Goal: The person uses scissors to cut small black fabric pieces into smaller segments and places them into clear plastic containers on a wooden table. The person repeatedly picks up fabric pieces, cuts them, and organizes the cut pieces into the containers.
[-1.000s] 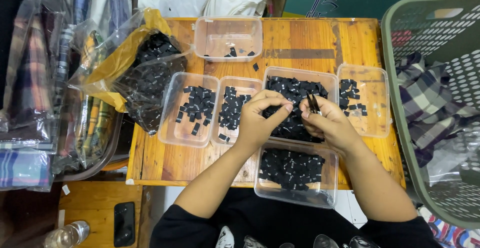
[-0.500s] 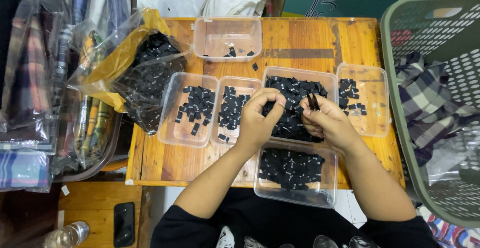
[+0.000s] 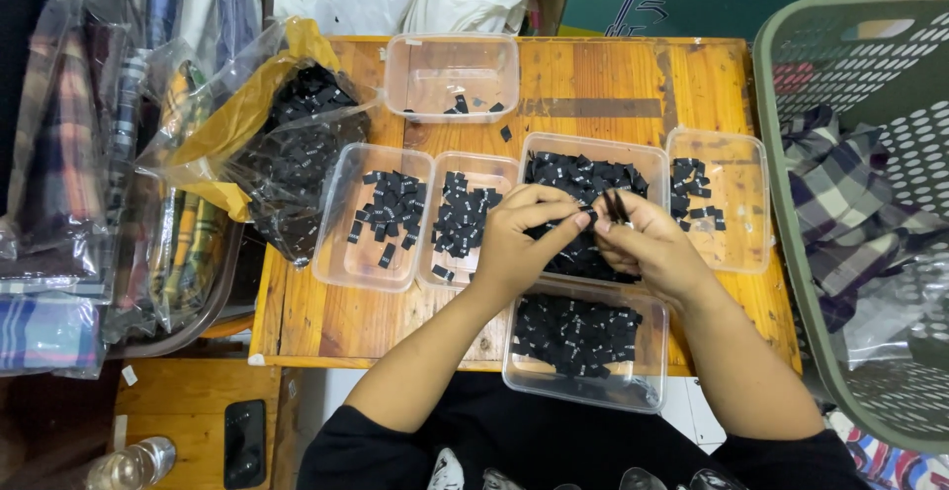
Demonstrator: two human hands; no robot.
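We are pinching small black labels between left hand and right hand fingertips over the table's middle tub, judging them light, limp, best nipped by an edge.

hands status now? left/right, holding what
Left hand: closed, pinching small black labels.
Right hand: closed, pinching the same black labels.

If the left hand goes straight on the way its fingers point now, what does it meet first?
The left hand points right, so it would likely first meet the right hand, whose fingertips almost touch it above the container of black labels. Depth is unclear.
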